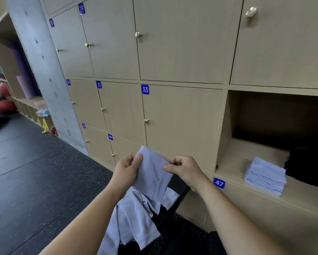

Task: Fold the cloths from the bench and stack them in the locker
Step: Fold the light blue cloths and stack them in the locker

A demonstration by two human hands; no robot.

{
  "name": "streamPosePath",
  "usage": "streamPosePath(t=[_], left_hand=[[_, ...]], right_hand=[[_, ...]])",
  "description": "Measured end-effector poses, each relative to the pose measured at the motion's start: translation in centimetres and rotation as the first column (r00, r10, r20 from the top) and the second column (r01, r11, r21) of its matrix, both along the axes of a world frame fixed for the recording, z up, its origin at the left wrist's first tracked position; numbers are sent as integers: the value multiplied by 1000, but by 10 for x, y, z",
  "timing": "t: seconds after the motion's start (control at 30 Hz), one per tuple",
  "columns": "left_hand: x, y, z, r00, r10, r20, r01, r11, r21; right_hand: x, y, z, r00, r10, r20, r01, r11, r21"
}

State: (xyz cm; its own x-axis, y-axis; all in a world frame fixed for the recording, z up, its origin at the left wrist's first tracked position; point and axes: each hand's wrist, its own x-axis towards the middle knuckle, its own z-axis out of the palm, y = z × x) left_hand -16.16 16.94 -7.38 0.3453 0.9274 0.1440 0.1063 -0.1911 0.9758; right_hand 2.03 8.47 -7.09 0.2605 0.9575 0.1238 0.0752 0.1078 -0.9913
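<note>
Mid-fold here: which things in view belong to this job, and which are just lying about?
Job: cloth pinched by left hand and right hand; loose cloths below; folded stack; open locker.
Lying about: locker 33; purple mats; red balls; black item beside the stack.

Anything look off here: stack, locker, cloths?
Nothing stands out. The stack sits neat in the open locker. The heap below the held cloth is rumpled, but only because it is not yet folded.
</note>
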Motion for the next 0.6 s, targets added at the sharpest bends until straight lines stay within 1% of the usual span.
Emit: streamPosePath(t=[0.1, 0.13, 0.23, 0.3, 0.33, 0.37, 0.4, 0.43, 0.5, 0.53, 0.6], left_hand=[[5, -6, -2, 1000, -8, -2, 8, 999, -40], [8, -7, -1, 999, -15, -34, 14, 999, -33], [16, -10, 6, 985, -6, -174, 17, 998, 63], [21, -10, 7, 983, 14, -185, 5, 995, 102], [23, -9, 7, 983, 25, -181, -4, 993, 116], [25, -9, 6, 985, 29, -171, -9, 993, 120], [27, -7, 5, 989, 28, -146, -11, 993, 117], [29, -8, 5, 993, 29, -112, -17, 994, 104], [36, -8, 5, 997, 50, -58, -46, 996, 80], [40, -9, 6, 997, 70, -43, -66, 994, 87], [47, -12, 6, 991, 120, -50, -113, 985, 131]], right_hand=[[5, 0, -1, 1000, -18, 6, 18, 1000, 23], [7, -1, -1, 999, -17, 27, 17, 1000, 23], [10, -2, 5, 996, 2, 87, -3, 1000, 6], [13, -2, 4, 994, -39, 100, 40, 999, -1], [15, -2, 3, 994, -78, 79, 79, 997, -10], [16, -3, 1, 994, -105, 25, 106, 994, -41], [17, -4, -2, 994, -102, -46, 98, 992, -83], [18, -6, -4, 990, -71, -118, 56, 990, -131], [17, -11, -9, 980, -4, -197, -33, 982, -184], [18, -13, -12, 981, -10, -193, -28, 981, -193], [20, -17, -15, 983, -71, -167, 38, 981, -189]])
